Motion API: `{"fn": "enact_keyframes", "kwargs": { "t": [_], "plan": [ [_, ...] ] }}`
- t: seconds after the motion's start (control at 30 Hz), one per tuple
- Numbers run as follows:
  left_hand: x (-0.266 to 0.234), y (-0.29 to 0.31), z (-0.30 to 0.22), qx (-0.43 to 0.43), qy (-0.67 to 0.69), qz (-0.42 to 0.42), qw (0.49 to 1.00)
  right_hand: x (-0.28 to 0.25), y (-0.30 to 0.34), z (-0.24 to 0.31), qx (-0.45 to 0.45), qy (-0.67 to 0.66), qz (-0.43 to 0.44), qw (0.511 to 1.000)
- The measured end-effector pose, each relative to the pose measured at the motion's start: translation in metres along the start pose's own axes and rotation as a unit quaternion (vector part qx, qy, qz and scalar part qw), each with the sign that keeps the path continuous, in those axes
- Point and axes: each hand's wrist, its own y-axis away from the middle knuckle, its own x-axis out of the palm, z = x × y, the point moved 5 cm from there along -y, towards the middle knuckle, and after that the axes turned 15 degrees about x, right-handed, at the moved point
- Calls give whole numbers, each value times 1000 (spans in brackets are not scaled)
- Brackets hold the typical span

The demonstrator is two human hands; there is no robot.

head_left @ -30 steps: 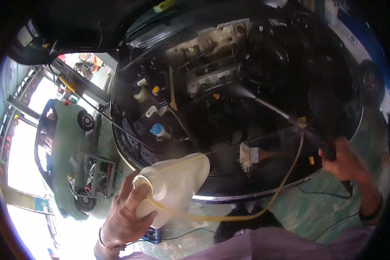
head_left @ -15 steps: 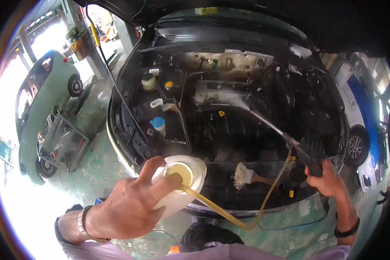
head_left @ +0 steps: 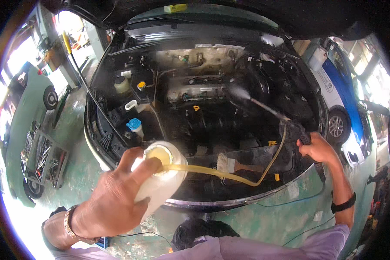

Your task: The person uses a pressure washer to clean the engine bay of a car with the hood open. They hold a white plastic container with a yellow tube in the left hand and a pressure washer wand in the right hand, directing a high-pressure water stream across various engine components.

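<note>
My left hand (head_left: 110, 201) is wrapped round a white plastic bottle (head_left: 164, 193), its fingers near the open mouth. From that mouth a yellowish hose (head_left: 212, 170) sags across the front of the engine bay and rises to a spray gun (head_left: 295, 128). My right hand (head_left: 318, 148) grips the black handle of this gun. Its thin metal nozzle points left and inward, and a white mist (head_left: 238, 91) leaves the tip over the dark, wet-looking engine (head_left: 203, 92). Below the gun, a pale-bristled brush (head_left: 226, 164) with a wooden handle lies on the front panel, partly behind the hose.
A blue-capped reservoir (head_left: 134, 125) and a yellow cap (head_left: 141, 85) stand at the bay's left. The raised hood (head_left: 316, 19) hangs overhead. A metal tool cart (head_left: 45, 158) and a pale green car (head_left: 28, 104) are at left, a blue-and-white vehicle (head_left: 333, 89) at right.
The view has shifted, so the engine bay sits further left. The bottle is tilted more, showing more of its side. The spray now lands further right on the engine.
</note>
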Motion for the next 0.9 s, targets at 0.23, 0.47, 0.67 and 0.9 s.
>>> {"fn": "enact_keyframes", "kwargs": {
  "t": [0.23,0.47,0.67,0.9],
  "plan": [
    [-12,-20,7,45,-23,-41,998,-2,28,-33,-16,-21,-56,998],
    [-11,-41,4,86,10,-36,996,-16,61,-71,42,-11,-38,998],
    [-4,-67,-19,-16,141,-108,984,-29,80,-95,7,1,-84,996],
    [22,-107,-89,-25,186,-185,965,-50,46,-147,-16,-37,-77,996]
  ]
}}
